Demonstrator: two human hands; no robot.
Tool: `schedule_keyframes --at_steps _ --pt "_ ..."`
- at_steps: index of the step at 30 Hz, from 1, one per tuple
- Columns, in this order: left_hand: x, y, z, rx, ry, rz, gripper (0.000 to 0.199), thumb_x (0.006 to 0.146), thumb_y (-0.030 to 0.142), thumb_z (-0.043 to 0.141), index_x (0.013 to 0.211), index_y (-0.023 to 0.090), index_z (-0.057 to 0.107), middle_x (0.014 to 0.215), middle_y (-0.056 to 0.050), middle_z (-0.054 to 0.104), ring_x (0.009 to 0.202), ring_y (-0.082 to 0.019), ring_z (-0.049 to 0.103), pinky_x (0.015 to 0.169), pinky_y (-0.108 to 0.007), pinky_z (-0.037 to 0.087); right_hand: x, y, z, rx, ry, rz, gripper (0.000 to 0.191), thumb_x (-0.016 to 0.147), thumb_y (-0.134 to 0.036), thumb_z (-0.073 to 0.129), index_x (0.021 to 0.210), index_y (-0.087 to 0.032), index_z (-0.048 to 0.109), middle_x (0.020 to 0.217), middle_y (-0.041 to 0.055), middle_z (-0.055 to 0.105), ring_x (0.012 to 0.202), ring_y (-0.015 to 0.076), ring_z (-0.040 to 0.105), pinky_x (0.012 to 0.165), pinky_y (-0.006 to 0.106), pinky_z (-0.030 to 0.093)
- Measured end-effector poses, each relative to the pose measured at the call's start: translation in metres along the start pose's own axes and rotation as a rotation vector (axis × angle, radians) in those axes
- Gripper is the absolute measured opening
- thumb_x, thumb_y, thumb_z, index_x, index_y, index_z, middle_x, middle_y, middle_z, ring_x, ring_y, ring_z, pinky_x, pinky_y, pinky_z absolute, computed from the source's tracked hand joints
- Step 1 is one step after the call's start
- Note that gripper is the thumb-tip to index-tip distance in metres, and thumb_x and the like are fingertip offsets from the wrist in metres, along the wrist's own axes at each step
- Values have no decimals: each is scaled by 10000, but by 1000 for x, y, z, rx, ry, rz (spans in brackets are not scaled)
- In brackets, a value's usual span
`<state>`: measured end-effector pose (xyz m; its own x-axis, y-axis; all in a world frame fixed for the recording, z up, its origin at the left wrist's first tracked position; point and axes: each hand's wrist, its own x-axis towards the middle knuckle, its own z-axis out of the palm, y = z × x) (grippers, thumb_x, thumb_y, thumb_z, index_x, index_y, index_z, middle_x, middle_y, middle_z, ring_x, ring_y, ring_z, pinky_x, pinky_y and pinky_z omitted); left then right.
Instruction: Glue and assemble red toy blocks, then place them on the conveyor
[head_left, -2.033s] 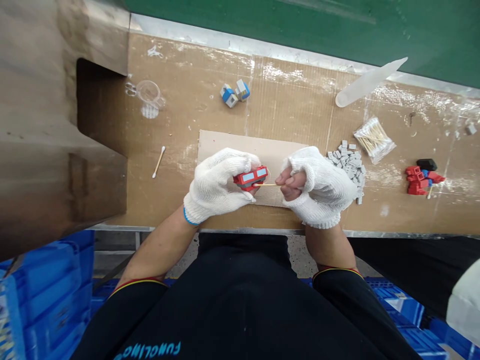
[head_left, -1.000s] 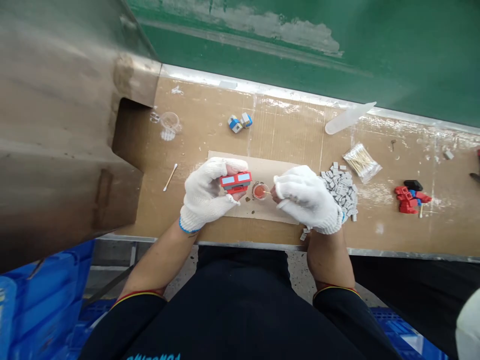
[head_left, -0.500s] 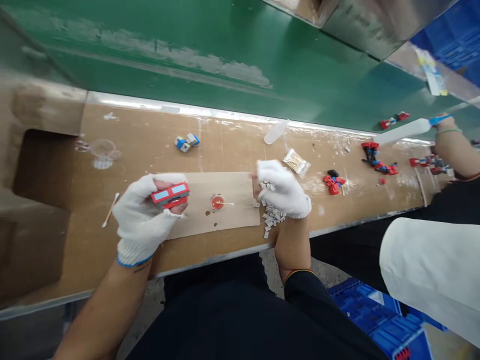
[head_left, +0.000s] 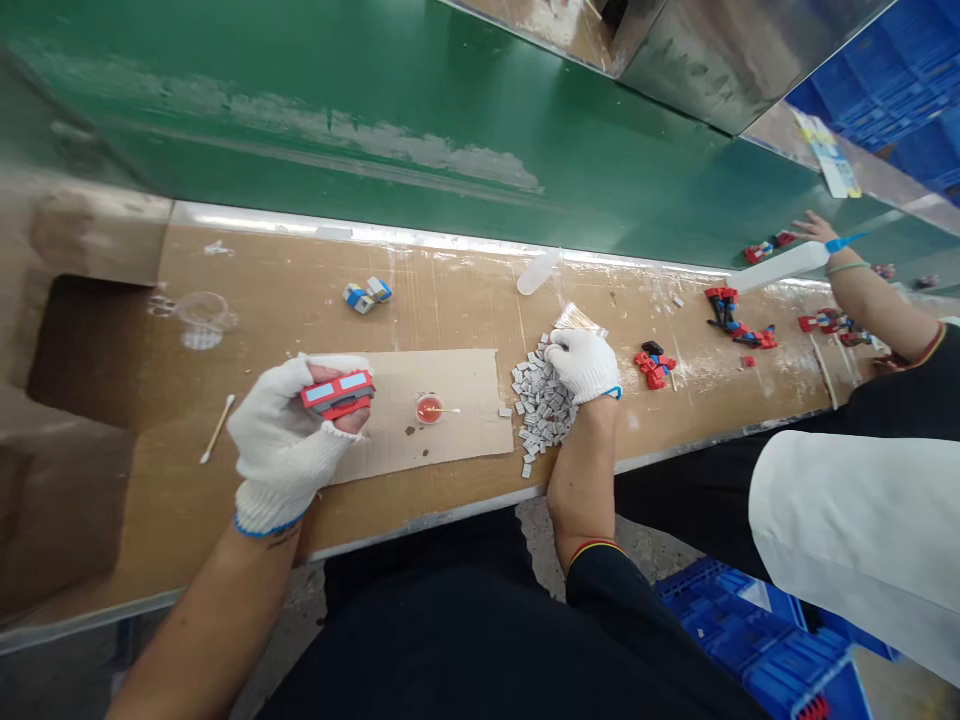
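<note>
My left hand (head_left: 281,435), in a white fingerless glove, grips a red and grey toy part (head_left: 339,392) with light blue panels on top. My right hand (head_left: 586,364), gloved the same way, is closed with curled fingers at the upper right of a pile of small grey tiles (head_left: 546,405). Whatever is at its fingertips is hidden. Just beyond that hand lies a packet of cotton swabs (head_left: 581,318). Between my hands a small round dish (head_left: 429,410) of reddish liquid sits on a cardboard sheet (head_left: 472,375), a cotton swab (head_left: 450,411) resting in it.
Another cotton swab (head_left: 217,429) lies at the left, below a clear plastic cup (head_left: 202,312). Farther back are a blue and white toy piece (head_left: 367,294) and a translucent bottle (head_left: 538,271). Red toy parts (head_left: 655,366) lie rightward, near a co-worker's arm (head_left: 881,290).
My right hand has moved from over the grey tiles to their upper right side, exposing more of the pile. My left hand still grips the toy part. The co-worker's hand has opened off the white bottle.
</note>
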<state>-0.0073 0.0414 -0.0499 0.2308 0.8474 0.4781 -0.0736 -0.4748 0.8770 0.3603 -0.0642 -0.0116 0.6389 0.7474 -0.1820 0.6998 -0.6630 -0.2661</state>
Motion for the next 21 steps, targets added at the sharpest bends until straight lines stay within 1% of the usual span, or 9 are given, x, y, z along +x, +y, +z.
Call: schedule_keyframes --at_steps 2,5,7,10,12,14,16,18,21 --pt "-2 3 3 -34 2 -52 271 821 315 1013 1003 225 833 893 -27 894 729 -225 820 648 -356 669 0 -1 -1 1 -5 -19 198 862 -323 672 674 -272 637 735 22 695 820 237 583 780 362 402" --pt "-4 9 7 -118 -41 -58 299 838 305 1017 1047 208 827 951 -60 907 768 -223 843 686 -336 695 -5 -4 -4 48 25 -78 155 861 -286 629 706 -273 620 742 20 686 839 243 606 816 375 451" --pt "-5 12 10 -152 -100 -76 288 857 280 986 1074 202 814 996 -79 910 781 -218 844 693 -328 697 -14 -10 -6 153 108 -142 124 892 -264 582 786 -271 646 803 26 719 872 244 654 853 391 511" --pt "-7 14 16 -164 -171 -114 261 892 318 954 1054 190 795 1027 -84 900 742 -191 816 671 -309 691 -34 -30 -3 579 364 -374 132 988 -269 612 939 -268 735 895 20 770 874 220 731 855 404 602" --pt "-11 13 20 -212 -187 -127 309 911 340 960 1106 184 777 1077 -87 897 758 -179 830 682 -288 698 -53 -53 2 781 415 -632 120 1019 -239 706 940 -293 779 898 -2 785 844 202 758 811 390 637" --pt "-15 11 24 -286 -169 -129 392 926 328 962 1216 194 735 1120 -85 895 791 -179 860 688 -263 702 -72 -77 6 821 357 -901 175 1022 -177 773 911 -311 795 899 -17 810 814 185 775 744 353 652" --pt "-19 10 27 -320 -165 -145 414 949 306 942 1276 203 708 1169 -91 892 841 -191 886 702 -256 717 -88 -98 10 802 268 -1074 207 1035 -125 777 953 -313 807 888 -26 834 769 169 789 696 317 665" --pt "-22 10 28 -313 -210 -173 364 978 313 916 1273 199 735 1236 -110 885 931 -218 907 770 -282 754 -97 -111 13 777 200 -1151 203 1043 -109 785 1000 -305 809 872 -34 852 740 159 807 697 294 688" --pt "-23 12 26 -318 -264 -138 364 1009 290 872 1348 207 766 1393 -130 860 1083 -252 917 911 -324 785 -101 -115 20 766 157 -1149 201 1027 -103 824 1054 -302 836 946 -17 905 810 179 871 771 306 741"
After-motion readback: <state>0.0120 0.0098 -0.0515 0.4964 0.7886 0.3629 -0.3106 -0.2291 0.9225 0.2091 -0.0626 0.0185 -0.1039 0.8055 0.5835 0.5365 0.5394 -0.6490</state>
